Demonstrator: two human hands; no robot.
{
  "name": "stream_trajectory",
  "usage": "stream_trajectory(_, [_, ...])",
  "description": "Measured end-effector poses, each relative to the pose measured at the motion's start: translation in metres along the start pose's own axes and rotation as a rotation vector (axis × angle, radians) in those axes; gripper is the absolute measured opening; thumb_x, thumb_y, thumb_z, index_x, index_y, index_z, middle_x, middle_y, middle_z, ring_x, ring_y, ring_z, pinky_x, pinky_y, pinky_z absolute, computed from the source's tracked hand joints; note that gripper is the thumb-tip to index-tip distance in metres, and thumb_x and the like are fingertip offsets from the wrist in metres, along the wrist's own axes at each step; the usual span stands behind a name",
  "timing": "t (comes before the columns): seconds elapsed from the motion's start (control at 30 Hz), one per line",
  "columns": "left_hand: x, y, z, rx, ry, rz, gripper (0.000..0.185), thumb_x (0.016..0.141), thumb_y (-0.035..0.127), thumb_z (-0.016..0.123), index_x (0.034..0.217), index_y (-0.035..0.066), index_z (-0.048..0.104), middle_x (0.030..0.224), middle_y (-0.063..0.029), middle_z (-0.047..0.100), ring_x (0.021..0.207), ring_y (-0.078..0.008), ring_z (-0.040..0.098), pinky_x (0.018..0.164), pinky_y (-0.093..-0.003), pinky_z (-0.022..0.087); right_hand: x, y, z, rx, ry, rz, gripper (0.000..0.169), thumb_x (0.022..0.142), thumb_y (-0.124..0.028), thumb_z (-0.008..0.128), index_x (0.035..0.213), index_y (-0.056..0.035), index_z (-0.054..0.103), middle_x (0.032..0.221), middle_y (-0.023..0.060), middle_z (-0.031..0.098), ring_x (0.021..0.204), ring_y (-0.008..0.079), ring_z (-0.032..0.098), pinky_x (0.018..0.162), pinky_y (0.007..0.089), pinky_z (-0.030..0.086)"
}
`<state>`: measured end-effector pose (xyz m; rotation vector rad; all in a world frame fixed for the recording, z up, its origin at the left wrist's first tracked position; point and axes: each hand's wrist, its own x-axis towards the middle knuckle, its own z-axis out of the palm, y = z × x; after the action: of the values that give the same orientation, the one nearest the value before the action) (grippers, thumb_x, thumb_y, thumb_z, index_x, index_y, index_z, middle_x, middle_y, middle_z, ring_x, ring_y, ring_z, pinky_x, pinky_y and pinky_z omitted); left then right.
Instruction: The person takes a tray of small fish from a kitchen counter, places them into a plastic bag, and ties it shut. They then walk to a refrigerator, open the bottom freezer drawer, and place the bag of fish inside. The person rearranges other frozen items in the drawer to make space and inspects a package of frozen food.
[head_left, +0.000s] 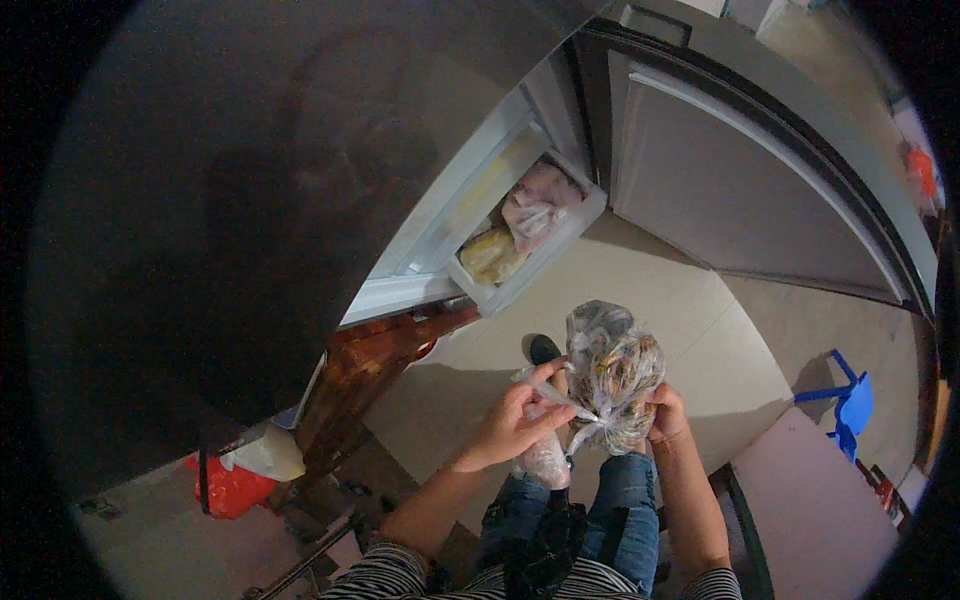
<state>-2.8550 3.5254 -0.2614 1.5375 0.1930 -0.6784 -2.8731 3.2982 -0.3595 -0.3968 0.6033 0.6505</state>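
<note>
A clear plastic bag (622, 367) with brownish, crumpled-looking contents is held above my legs. My left hand (514, 424) pinches the twisted plastic end beside the bag's knot, thumb and fingers around it. On the other side, my right hand (666, 414) grips the bag's flank, its fingers partly hidden behind the plastic. Below my left hand shows a second, pale bag (546, 459); what supports it is unclear. Ahead, a translucent freezer drawer (551, 259) is pulled out, holding a pinkish bagged item (544, 199) and a yellowish one (491, 256).
The refrigerator door (720, 180) stands open at the right, and the dark appliance front (262, 187) fills the left. A brown wooden piece (367, 367) lies beside the drawer. Red bag (232, 487), blue plastic stool (851, 401) and pinkish tabletop (810, 487) are around me.
</note>
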Motion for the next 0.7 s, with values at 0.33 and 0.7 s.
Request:
stream_trajectory(0.33, [-0.007,0.011,-0.030,0.067,-0.201,0.077,0.037,0.088,0.012,0.059,0.124,0.003,0.054,0.104,-0.0068,0.063,0.082,-0.0075,0.056,0.067,-0.0210,0.045,0.016,0.007,-0.041,0.085,-0.042,-0.066,0.069,0.065,-0.022,0.064,0.126,0.0046,0.044,0.117,0.0189,0.057,0.104,0.0336,0.057,0.093,0.0424,0.045])
stream_trajectory(0.7, [0.024,-0.008,-0.046,-0.265,0.048,-0.098,0.045,0.088,0.020,0.055,0.127,-0.001,0.046,0.110,-0.0131,0.060,0.097,-0.0131,0.058,0.073,-0.0226,0.047,0.010,0.000,-0.021,-0.105,0.017,-0.042,0.076,0.069,-0.031,0.066,0.130,0.0035,0.039,0.122,0.0189,0.054,0.107,0.0316,0.056,0.094,0.0421,0.044])
